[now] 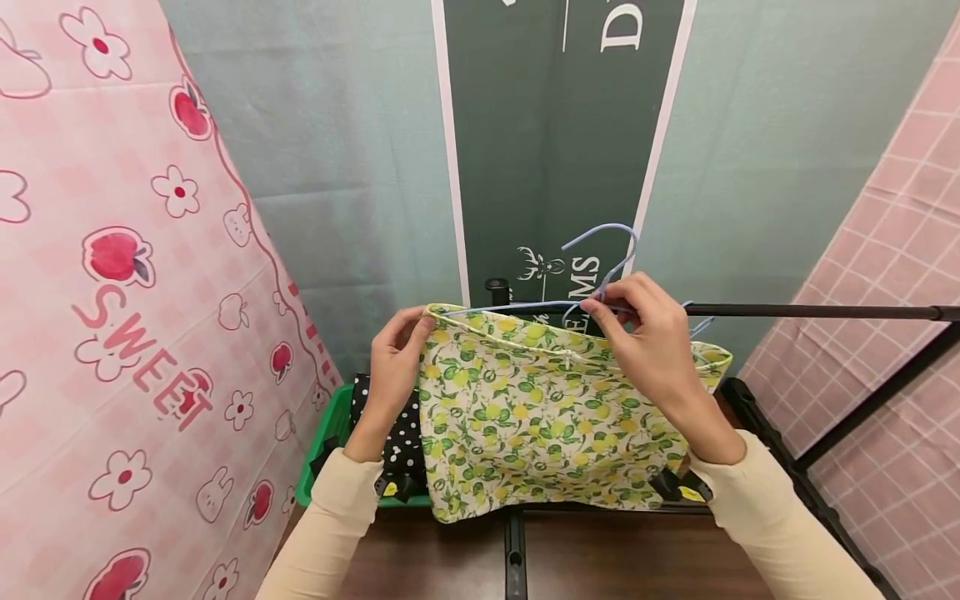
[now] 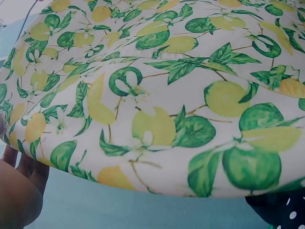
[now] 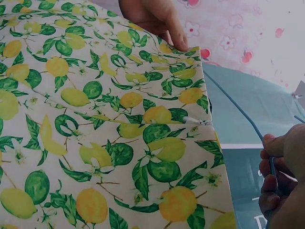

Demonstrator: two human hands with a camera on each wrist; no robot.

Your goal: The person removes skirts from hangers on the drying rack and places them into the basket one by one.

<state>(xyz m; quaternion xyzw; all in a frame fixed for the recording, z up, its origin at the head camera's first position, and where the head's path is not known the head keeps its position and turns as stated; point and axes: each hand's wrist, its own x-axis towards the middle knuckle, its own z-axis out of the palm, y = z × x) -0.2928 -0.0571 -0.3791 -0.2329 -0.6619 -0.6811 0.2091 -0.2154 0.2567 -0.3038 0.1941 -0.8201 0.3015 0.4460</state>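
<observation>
A lemon-print garment (image 1: 525, 408) with a small white bow at its waist hangs spread out between both hands. My left hand (image 1: 393, 358) pinches the upper left corner of its waistband, thumb in front. In the left wrist view the printed cloth (image 2: 157, 124) fills most of the picture, and part of the hand shows at the left edge. My right hand (image 1: 652, 333) pinches a thin blue hanger (image 1: 510, 307) just below its hook, which points up. The hanger's left arm reaches into the waist opening, near the left hand. Its right part is mostly hidden behind the right hand.
A black rail (image 1: 810, 312) runs to the right behind the hands, joined to a black stand. At the left, a green basket (image 1: 303, 483) holds black polka-dot cloth (image 1: 405, 437). Below is a brown wooden surface (image 1: 600, 558). Pink printed cloth (image 1: 172, 292) hangs at the left.
</observation>
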